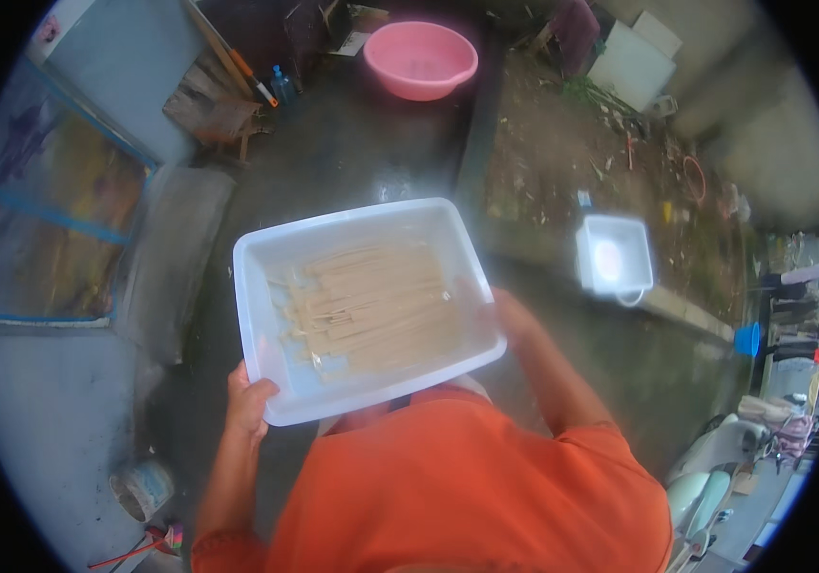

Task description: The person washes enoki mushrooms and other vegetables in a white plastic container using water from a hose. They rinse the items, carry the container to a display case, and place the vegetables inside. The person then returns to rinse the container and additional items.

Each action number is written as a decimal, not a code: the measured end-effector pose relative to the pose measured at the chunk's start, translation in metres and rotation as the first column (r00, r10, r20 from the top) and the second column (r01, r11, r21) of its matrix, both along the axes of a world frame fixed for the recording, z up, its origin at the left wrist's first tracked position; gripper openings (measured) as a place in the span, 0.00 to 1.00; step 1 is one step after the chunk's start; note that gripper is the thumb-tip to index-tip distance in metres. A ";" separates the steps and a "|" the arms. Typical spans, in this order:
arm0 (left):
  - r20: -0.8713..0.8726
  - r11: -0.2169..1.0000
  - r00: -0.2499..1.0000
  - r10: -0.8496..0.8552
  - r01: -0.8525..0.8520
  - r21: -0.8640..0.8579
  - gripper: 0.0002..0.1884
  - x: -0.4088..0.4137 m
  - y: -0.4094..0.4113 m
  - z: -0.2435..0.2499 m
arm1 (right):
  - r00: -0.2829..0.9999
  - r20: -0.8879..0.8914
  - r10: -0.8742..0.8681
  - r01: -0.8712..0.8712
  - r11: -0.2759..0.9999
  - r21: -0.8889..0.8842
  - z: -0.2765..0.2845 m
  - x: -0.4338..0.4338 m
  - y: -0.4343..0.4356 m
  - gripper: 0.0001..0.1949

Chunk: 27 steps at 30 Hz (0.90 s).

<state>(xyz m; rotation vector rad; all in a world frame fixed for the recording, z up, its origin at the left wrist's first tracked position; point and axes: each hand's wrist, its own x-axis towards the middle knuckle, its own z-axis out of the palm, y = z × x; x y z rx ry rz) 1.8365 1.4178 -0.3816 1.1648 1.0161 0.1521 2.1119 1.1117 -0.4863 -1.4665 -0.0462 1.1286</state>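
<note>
A white rectangular plastic basin (374, 410) is held up in front of my body, slightly tilted in the view. Many thin, flat tan strips (381, 301) lie in it side by side, seemingly in shallow water; their material I cannot tell. My left hand (250, 401) grips the near left corner, with the thumb over the rim. At the right side wall is my right hand (506, 315), its fingers mostly hidden by the basin and blurred.
A pink round basin (420, 86) stands on the wet floor at the top. To the right, a small white tub (613, 254) sits by a raised kerb (689, 311). A wooden stool (220, 114), a worn bucket (141, 490) and a parked scooter (721, 448) are around the edges.
</note>
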 end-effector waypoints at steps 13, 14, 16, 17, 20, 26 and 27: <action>0.005 0.993 0.993 -0.116 0.116 0.033 0.27 0.386 0.223 -0.003 | 0.970 0.225 -0.095 0.115 0.990 -0.079 0.003 0.345 0.208 0.28; 0.039 0.991 0.990 -0.137 0.136 0.019 0.27 0.420 0.244 -0.009 | 0.990 0.108 -0.088 0.095 0.993 -0.067 0.006 0.382 0.217 0.29; 0.042 0.990 0.989 -0.140 0.139 0.036 0.26 0.468 0.272 -0.011 | 0.997 0.063 -0.052 0.060 0.990 -0.130 0.015 0.432 0.247 0.29; 0.033 0.991 0.991 -0.128 0.127 0.030 0.26 0.492 0.282 -0.007 | 0.999 0.041 -0.032 0.038 0.986 -0.159 0.016 0.454 0.259 0.29; 0.026 0.992 0.993 -0.119 0.118 0.034 0.26 0.575 0.315 0.000 | 0.993 0.060 -0.097 0.104 0.985 -0.134 0.003 0.527 0.293 0.25; -0.046 0.991 0.992 -0.117 0.120 0.053 0.26 0.718 0.367 -0.016 | 0.998 0.053 -0.037 0.044 0.990 -0.137 -0.061 0.680 0.346 0.18; -0.052 0.994 0.994 -0.100 0.102 0.029 0.25 0.727 0.368 -0.023 | 0.999 0.036 -0.034 0.039 0.991 -0.126 -0.066 0.691 0.349 0.17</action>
